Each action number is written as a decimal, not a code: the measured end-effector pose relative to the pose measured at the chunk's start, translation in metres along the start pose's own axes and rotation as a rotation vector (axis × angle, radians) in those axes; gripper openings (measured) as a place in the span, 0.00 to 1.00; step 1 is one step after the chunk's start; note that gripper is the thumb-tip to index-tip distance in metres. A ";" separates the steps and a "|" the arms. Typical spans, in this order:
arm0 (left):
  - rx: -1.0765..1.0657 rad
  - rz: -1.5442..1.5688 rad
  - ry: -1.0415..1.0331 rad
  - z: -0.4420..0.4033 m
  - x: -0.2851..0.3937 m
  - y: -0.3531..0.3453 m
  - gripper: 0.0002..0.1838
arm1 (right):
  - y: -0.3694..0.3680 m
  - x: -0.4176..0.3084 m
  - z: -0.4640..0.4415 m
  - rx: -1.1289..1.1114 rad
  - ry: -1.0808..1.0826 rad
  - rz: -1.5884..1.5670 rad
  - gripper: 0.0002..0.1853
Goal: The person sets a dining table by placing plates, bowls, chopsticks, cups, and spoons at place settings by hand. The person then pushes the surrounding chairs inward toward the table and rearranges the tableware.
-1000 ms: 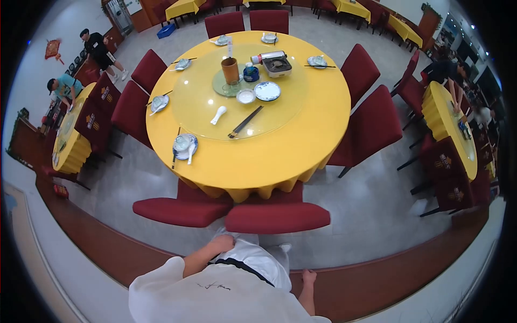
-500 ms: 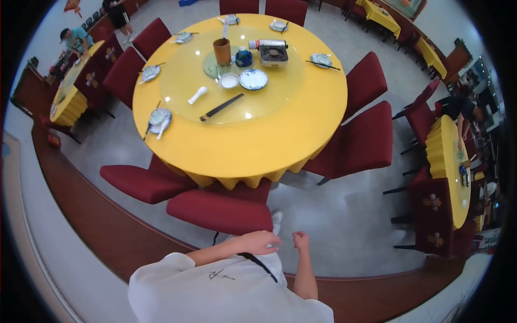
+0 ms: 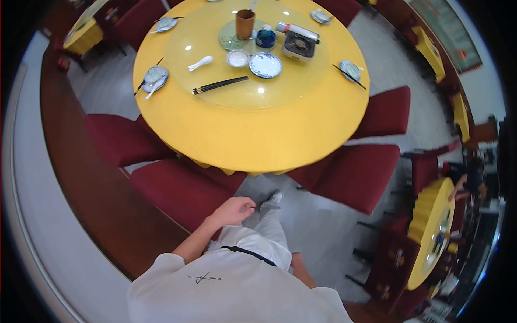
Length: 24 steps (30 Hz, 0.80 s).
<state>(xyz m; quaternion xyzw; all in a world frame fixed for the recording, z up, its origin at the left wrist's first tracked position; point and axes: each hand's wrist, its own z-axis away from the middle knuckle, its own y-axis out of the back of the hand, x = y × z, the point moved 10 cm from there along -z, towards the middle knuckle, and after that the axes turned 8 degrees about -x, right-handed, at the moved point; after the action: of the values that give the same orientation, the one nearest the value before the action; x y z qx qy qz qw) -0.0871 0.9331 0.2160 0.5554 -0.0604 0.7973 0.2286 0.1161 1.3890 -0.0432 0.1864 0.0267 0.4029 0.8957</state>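
My left hand [image 3: 235,210] hangs in front of my waist with its fingers curled in and nothing showing in them. It is nearest to a dark red chair [image 3: 183,188] pushed against the round yellow table [image 3: 253,134]. Low beside my trousers is my right hand [image 3: 295,259], its fingers hidden. On the table's glass turntable [image 3: 291,94] lie black chopsticks [image 3: 221,85], a white spoon [image 3: 201,63], a small bowl [image 3: 237,58] and a blue-rimmed plate [image 3: 265,65]. Behind them stand a brown cup [image 3: 245,25], a blue jar [image 3: 266,37] and a portable stove [image 3: 299,45].
Place settings, such as a plate with a bowl [image 3: 155,78], sit along the table edge. More red chairs [image 3: 350,175] stand at the right. Further right, a person [image 3: 467,180] bends over another yellow table [image 3: 431,237]. A wall ledge [image 3: 70,145] runs along my left.
The view has moved closer to the table. My left hand has curled its fingers, and my right hand has dropped back beside my leg. One foot has stepped forward.
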 end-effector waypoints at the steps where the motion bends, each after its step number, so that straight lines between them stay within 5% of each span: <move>1: 0.069 0.047 0.035 -0.004 -0.016 0.007 0.12 | 0.020 -0.019 -0.013 -0.024 0.052 0.090 0.15; 3: 0.175 0.033 0.175 -0.009 -0.025 0.021 0.13 | 0.051 -0.060 -0.106 0.189 0.402 0.283 0.14; 5: 0.310 0.017 0.235 -0.015 -0.030 0.030 0.15 | 0.100 -0.127 -0.096 0.025 0.428 -0.154 0.11; 14: 0.547 0.187 0.366 -0.023 0.009 0.036 0.14 | 0.221 -0.430 -0.019 0.039 0.999 -0.054 0.12; 17: 0.635 0.246 0.364 -0.023 0.003 0.051 0.14 | 0.223 -0.478 0.027 -0.147 0.938 -0.104 0.13; 24: 0.677 0.339 0.212 -0.073 -0.055 0.127 0.16 | 0.221 -0.550 0.037 -0.117 0.916 -0.028 0.14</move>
<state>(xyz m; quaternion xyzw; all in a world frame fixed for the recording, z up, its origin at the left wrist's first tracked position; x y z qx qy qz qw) -0.1894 0.8292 0.1585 0.4963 0.1390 0.8514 -0.0972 -0.4045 1.1091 0.0139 -0.0624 0.3996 0.4325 0.8059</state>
